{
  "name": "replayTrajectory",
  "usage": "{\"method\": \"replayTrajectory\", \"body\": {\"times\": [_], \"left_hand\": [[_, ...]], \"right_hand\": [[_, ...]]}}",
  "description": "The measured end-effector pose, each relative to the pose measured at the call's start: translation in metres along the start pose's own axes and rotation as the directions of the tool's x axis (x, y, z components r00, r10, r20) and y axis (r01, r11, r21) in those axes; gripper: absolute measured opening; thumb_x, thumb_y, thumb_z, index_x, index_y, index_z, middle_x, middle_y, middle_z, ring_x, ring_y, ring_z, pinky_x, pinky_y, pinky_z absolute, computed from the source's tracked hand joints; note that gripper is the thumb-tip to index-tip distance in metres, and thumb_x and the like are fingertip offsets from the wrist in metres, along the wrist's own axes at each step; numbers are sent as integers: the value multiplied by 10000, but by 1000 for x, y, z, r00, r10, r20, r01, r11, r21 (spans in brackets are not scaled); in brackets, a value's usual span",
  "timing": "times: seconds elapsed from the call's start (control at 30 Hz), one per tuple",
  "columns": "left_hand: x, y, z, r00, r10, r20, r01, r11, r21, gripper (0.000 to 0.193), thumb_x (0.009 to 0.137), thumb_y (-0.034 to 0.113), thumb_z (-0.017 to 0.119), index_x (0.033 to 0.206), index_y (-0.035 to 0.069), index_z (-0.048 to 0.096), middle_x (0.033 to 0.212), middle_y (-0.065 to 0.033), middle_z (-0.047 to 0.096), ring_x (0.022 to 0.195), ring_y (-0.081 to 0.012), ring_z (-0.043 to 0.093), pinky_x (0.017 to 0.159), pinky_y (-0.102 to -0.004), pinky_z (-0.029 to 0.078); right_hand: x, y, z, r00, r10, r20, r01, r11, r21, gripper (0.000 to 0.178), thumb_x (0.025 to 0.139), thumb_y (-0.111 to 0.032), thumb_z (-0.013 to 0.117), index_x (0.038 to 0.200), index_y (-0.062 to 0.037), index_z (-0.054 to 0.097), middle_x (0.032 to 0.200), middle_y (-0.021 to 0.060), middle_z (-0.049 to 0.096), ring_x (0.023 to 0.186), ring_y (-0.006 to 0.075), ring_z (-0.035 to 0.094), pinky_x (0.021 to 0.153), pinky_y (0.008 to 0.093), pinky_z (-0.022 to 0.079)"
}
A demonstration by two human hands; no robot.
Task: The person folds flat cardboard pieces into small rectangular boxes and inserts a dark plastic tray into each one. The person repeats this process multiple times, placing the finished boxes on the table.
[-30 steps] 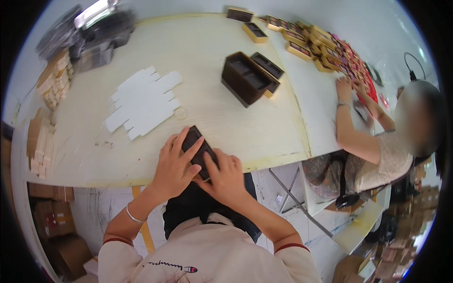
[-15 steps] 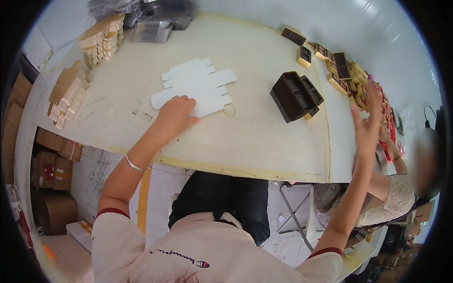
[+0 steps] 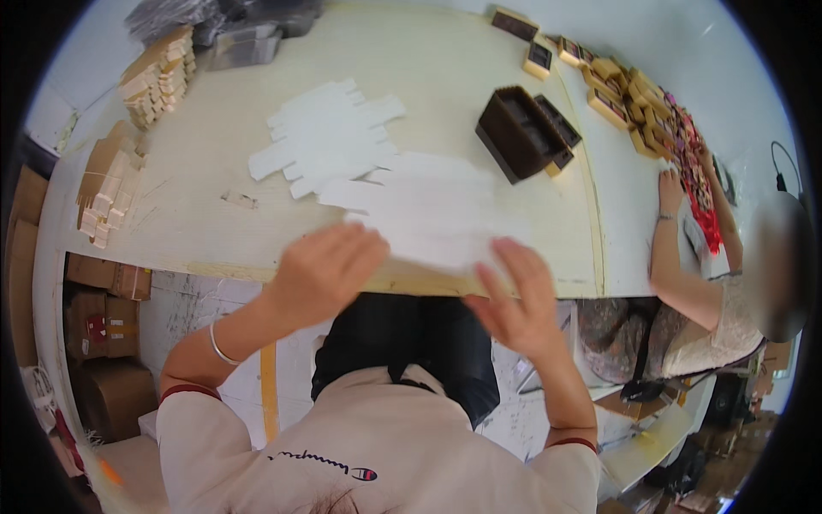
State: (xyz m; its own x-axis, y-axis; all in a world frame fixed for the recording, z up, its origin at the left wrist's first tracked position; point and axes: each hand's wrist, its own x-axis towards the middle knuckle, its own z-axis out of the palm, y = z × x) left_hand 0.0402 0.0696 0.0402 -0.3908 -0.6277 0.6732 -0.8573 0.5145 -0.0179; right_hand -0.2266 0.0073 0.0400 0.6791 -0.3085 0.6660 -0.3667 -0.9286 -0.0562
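A white flat carton blank [image 3: 437, 201] lies near the table's front edge, partly overlapping a pile of similar white blanks [image 3: 321, 133]. My left hand [image 3: 330, 267] is closed at the near left edge of the front blank, its fingers together and somewhat blurred. By the near right corner of that blank is my right hand [image 3: 518, 295], with thumb and fingers apart, holding nothing. Beyond it, to the right, stands a row of dark brown plastic trays [image 3: 518, 133].
Stacks of folded tan cardboard pieces [image 3: 111, 184] line the left side. Grey plastic packs [image 3: 244, 44] lie at the back left. Small gold and dark boxes [image 3: 608, 107] and a red heap [image 3: 698, 193] are along the right, by another person's hand [image 3: 670, 190].
My left hand has drawn one white blank off the pile toward me. My right hand has come in from the far right to its near edge. The view has shifted slightly.
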Motion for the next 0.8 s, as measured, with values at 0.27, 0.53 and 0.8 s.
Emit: {"method": "replayTrajectory", "body": {"times": [0.27,0.53,0.8], "left_hand": [[-15,31,52,865,-383,323,494,765,-414,139,757,77,700,882,81,637,855,-55,604,723,-249,586,642,-348,474],[-23,35,53,958,-157,240,233,914,-332,225,704,132,751,894,52,660,881,-54,581,806,-251,560,709,-375,463],[0,5,72,902,-195,384,348,855,-385,117,785,169,697,765,63,650,775,-55,505,707,-274,501,641,-386,404]], "right_hand": [[-44,-18,48,847,507,159,-529,830,175,409,751,-105,742,1130,-53,599,994,113,566,820,273,551,730,381,447],[-44,-16,50,975,128,181,-125,992,-26,294,778,-141,690,1030,-10,613,996,100,551,924,252,549,789,373,445],[-7,3,50,799,411,438,-543,806,235,45,826,-52,606,810,-12,592,734,146,571,715,347,580,639,430,466]]}}
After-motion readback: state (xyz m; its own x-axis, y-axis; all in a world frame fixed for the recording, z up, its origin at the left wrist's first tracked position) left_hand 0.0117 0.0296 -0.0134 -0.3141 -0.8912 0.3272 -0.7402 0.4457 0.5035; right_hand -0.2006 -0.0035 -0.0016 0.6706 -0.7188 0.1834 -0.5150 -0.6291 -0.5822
